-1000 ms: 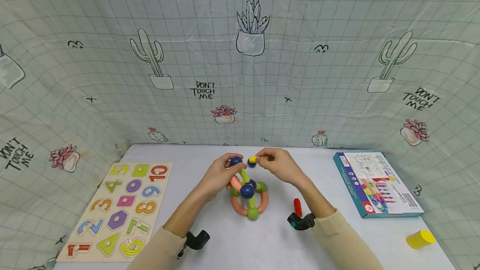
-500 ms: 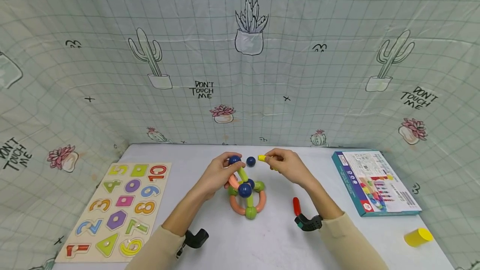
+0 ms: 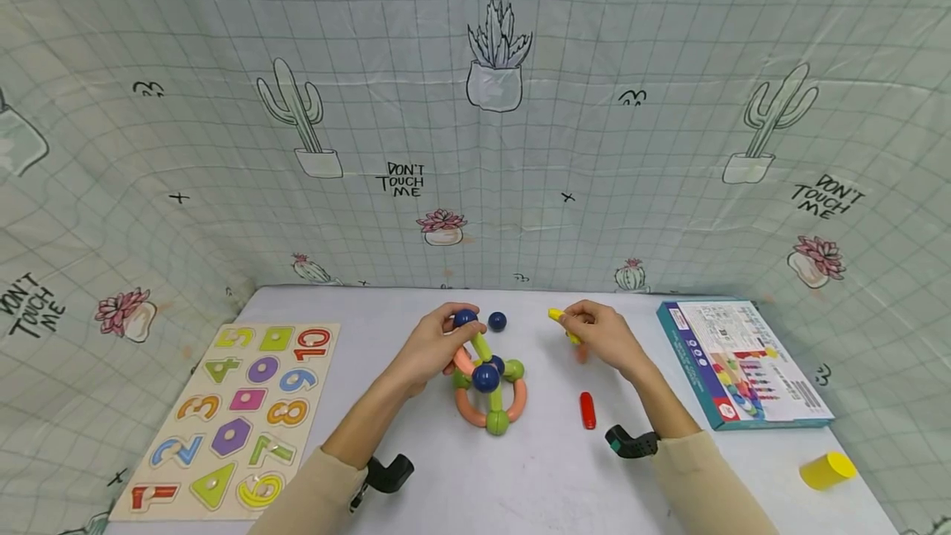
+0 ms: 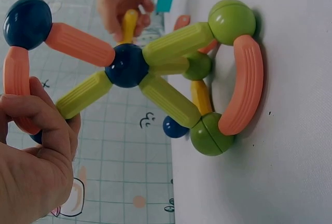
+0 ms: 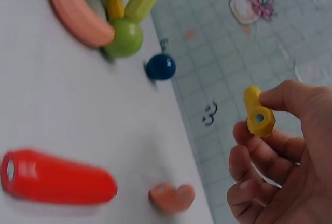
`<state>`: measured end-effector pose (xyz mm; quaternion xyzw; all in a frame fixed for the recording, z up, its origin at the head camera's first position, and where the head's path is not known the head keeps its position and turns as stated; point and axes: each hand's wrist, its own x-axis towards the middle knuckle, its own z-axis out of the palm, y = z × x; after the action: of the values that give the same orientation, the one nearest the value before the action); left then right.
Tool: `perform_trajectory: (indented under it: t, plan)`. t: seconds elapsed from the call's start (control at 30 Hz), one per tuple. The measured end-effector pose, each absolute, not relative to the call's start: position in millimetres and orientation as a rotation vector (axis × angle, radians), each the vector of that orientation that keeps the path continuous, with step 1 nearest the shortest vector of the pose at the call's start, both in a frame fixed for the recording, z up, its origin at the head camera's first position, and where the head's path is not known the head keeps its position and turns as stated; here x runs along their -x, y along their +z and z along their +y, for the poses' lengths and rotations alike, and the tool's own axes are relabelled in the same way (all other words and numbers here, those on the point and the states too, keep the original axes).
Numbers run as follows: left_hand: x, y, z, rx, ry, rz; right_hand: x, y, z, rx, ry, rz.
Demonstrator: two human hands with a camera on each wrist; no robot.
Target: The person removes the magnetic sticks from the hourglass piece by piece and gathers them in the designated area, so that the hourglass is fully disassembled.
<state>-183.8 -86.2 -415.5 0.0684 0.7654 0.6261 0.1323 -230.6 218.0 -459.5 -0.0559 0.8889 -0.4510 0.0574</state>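
We read all clock positions from the model (image 3: pixel 486 378) in the head view. The model stands on the table (image 3: pixel 535 469).

At 9 o'clock lies one board (image 3: pixel 226 399) bearing ten numbers and five shapes. At 10 o'clock is the left hand (image 3: pixel 434 345), fingers curled round the model's upper end, at a pink rod.

We judge the model partly built. Its base ring is closed, three green rods rise from the ring to a central blue ball, and an upper section is fitted. We cannot verify the joints behind the fingers. We count three blue balls, three green balls, four green rods, four pink rods and one yellow side in the ring.

Four parts remain unattached: one loose ball (image 3: pixel 497 321), blue, at 12 o'clock; one yellow rod (image 5: pixel 254 105) at 2 o'clock; one short pink piece (image 5: pixel 172 200) between 2 and 3 o'clock; and one red rod (image 3: pixel 588 410) just past 3 o'clock. We see the right hand (image 3: pixel 605 337) at 2 o'clock, thumb and fingers pinching the yellow rod, clear of the model.

At 3 o'clock lies one box (image 3: pixel 746 363); towards 4 o'clock, near the table edge, is one yellow cylinder (image 3: pixel 828 471).
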Motion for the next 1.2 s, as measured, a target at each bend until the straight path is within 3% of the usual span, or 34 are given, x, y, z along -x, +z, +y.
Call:
perform_trajectory:
  t: [0.57,1.2]
  plan:
    - [183.6,-417.5,-86.8,-0.202,1.813,2.218,233.4,-494.6,261.3,-0.209,-1.314,2.661]
    - [184.3,-418.0,-86.6,-0.205,1.834,2.210,238.1,-506.0,264.5,-0.220,-1.311,2.635]
